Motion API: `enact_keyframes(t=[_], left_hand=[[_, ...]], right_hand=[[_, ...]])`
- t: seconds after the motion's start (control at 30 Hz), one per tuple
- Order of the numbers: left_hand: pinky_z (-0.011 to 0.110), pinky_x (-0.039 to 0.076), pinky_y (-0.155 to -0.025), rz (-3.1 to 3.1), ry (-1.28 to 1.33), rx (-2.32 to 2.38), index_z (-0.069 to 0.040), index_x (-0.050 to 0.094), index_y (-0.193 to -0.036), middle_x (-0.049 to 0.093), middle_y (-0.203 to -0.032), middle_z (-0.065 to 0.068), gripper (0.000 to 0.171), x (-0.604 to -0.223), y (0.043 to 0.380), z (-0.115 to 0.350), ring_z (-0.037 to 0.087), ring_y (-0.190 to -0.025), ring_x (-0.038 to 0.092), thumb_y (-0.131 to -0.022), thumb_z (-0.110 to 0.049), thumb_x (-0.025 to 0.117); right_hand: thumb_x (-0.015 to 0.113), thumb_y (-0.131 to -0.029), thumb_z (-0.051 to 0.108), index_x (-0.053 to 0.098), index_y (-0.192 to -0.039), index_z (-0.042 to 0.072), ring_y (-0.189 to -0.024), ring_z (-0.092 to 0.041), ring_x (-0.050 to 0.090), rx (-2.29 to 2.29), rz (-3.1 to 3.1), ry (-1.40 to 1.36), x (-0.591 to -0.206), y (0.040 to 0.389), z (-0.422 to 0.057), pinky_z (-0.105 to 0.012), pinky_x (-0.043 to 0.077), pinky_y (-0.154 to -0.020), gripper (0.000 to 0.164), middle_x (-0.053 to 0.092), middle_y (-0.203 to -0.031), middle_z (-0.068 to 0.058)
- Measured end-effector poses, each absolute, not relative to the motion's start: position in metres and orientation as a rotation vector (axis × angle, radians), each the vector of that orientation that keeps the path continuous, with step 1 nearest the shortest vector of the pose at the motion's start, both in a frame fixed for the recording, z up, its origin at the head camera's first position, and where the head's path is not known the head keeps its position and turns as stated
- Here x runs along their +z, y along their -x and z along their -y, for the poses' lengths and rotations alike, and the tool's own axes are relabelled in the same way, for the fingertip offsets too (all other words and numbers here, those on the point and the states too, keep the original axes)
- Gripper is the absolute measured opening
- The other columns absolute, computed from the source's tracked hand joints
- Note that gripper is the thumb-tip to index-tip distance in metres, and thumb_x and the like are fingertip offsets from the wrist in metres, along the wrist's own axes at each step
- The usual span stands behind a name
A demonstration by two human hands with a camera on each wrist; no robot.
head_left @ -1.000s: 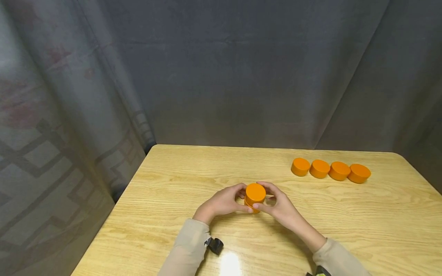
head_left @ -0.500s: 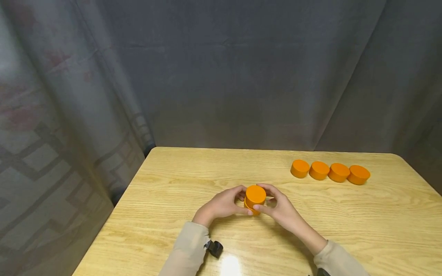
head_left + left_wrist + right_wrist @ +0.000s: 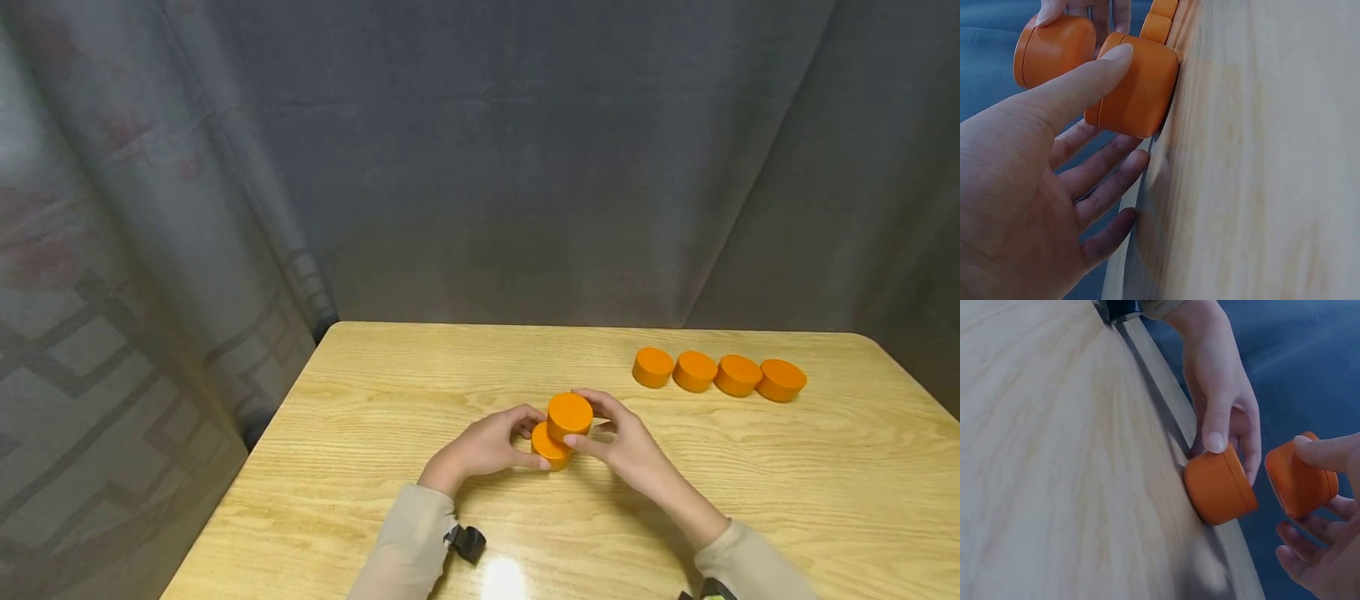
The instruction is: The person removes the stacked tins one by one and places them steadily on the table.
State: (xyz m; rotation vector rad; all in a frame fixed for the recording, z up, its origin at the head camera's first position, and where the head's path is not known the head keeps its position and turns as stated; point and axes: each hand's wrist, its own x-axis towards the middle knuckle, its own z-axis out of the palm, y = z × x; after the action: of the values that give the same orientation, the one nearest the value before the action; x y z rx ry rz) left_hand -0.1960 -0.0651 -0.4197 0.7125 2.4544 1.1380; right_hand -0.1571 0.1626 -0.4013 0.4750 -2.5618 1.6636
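Two round orange containers, each with a lid seam round its side, are at my hands near the table's middle. The lower container stands on the table, and my left hand holds it between thumb and fingers. My right hand grips the upper container by its sides. In the right wrist view this raised container is tilted and apart from the standing container. In the left wrist view my left thumb presses on the side of the standing container.
Several more orange containers stand in a row at the back right, the leftmost container nearest the middle. The wooden table has its far edge before a grey curtain. A black wrist camera sits at the left sleeve.
My right hand has moved the upper container up and to the right, off the top of the lower container. The left hand has stayed on the lower container.
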Motion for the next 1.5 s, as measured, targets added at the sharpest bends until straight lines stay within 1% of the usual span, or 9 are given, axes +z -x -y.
enact_keyframes(t=[0.27, 0.47, 0.7, 0.87, 1.1, 1.27, 1.33, 1.4, 1.5], left_hand=[[0.037, 0.046, -0.094, -2.443, -0.713, 1.156, -0.026, 0.061, -0.123, 0.062, -0.108, -0.015, 0.046, -0.419, 0.196, 0.065, 0.005, -0.102, 0.057, -0.082, -0.035, 0.082], [0.035, 0.046, -0.094, -2.447, -0.705, 1.159, -0.026, 0.061, -0.123, 0.061, -0.108, -0.015, 0.048, -0.42, 0.196, 0.066, 0.005, -0.102, 0.057, -0.082, -0.035, 0.083], [0.035, 0.045, -0.094, -2.452, -0.698, 1.157, -0.026, 0.061, -0.123, 0.061, -0.108, -0.016, 0.049, -0.419, 0.196, 0.066, 0.005, -0.102, 0.056, -0.081, -0.035, 0.084], [0.035, 0.045, -0.095, -2.456, -0.702, 1.153, -0.026, 0.061, -0.123, 0.061, -0.108, -0.016, 0.049, -0.419, 0.196, 0.066, 0.005, -0.102, 0.056, -0.08, -0.034, 0.084], [0.035, 0.045, -0.095, -2.466, -0.702, 1.141, -0.026, 0.061, -0.125, 0.061, -0.109, -0.016, 0.051, -0.42, 0.197, 0.066, 0.005, -0.103, 0.056, -0.08, -0.034, 0.084], [0.034, 0.045, -0.095, -2.468, -0.703, 1.14, -0.026, 0.061, -0.125, 0.061, -0.109, -0.016, 0.051, -0.42, 0.197, 0.066, 0.005, -0.104, 0.056, -0.08, -0.035, 0.084], [0.034, 0.045, -0.095, -2.469, -0.706, 1.139, -0.026, 0.061, -0.124, 0.061, -0.109, -0.016, 0.051, -0.42, 0.197, 0.065, 0.005, -0.103, 0.056, -0.08, -0.035, 0.084], [0.034, 0.045, -0.095, -2.47, -0.71, 1.138, -0.026, 0.061, -0.124, 0.061, -0.109, -0.016, 0.051, -0.421, 0.197, 0.066, 0.004, -0.103, 0.056, -0.08, -0.035, 0.084], [0.034, 0.045, -0.094, -2.467, -0.711, 1.143, -0.026, 0.061, -0.124, 0.061, -0.108, -0.016, 0.05, -0.421, 0.197, 0.066, 0.004, -0.103, 0.056, -0.08, -0.035, 0.084]], right_hand=[[0.077, -0.087, 0.014, 0.049, -0.139, -0.002, -0.117, -0.032, 0.055, 1.6, 2.596, -0.427, -0.397, 0.161, -0.171, -0.052, 0.045, -0.095, 0.061, 0.061, -0.129, -0.017], [0.076, -0.089, 0.018, 0.049, -0.14, -0.001, -0.118, -0.033, 0.055, 1.572, 2.602, -0.42, -0.391, 0.163, -0.18, -0.05, 0.044, -0.095, 0.061, 0.06, -0.13, -0.018], [0.076, -0.089, 0.017, 0.048, -0.141, -0.001, -0.118, -0.032, 0.055, 1.52, 2.61, -0.387, -0.384, 0.165, -0.189, -0.048, 0.046, -0.094, 0.061, 0.059, -0.131, -0.019], [0.075, -0.09, 0.019, 0.048, -0.141, 0.0, -0.119, -0.032, 0.054, 1.481, 2.617, -0.363, -0.382, 0.167, -0.197, -0.043, 0.046, -0.093, 0.061, 0.058, -0.133, -0.02], [0.075, -0.091, 0.02, 0.047, -0.142, 0.0, -0.119, -0.031, 0.053, 1.447, 2.626, -0.319, -0.379, 0.171, -0.207, -0.031, 0.046, -0.09, 0.062, 0.056, -0.136, -0.021], [0.073, -0.092, 0.022, 0.044, -0.144, -0.001, -0.123, -0.035, 0.051, 1.452, 2.635, -0.315, -0.377, 0.173, -0.216, -0.035, 0.044, -0.092, 0.064, 0.052, -0.139, -0.024], [0.073, -0.092, 0.023, 0.043, -0.145, -0.001, -0.121, -0.035, 0.051, 1.444, 2.644, -0.299, -0.375, 0.174, -0.219, -0.035, 0.044, -0.093, 0.065, 0.052, -0.139, -0.024], [0.073, -0.092, 0.024, 0.042, -0.145, -0.001, -0.117, -0.031, 0.052, 1.437, 2.654, -0.276, -0.373, 0.174, -0.222, -0.032, 0.044, -0.091, 0.066, 0.052, -0.138, -0.024], [0.073, -0.092, 0.025, 0.042, -0.146, 0.0, -0.11, -0.017, 0.052, 1.423, 2.659, -0.256, -0.37, 0.175, -0.228, -0.026, 0.044, -0.089, 0.067, 0.054, -0.136, -0.023]])
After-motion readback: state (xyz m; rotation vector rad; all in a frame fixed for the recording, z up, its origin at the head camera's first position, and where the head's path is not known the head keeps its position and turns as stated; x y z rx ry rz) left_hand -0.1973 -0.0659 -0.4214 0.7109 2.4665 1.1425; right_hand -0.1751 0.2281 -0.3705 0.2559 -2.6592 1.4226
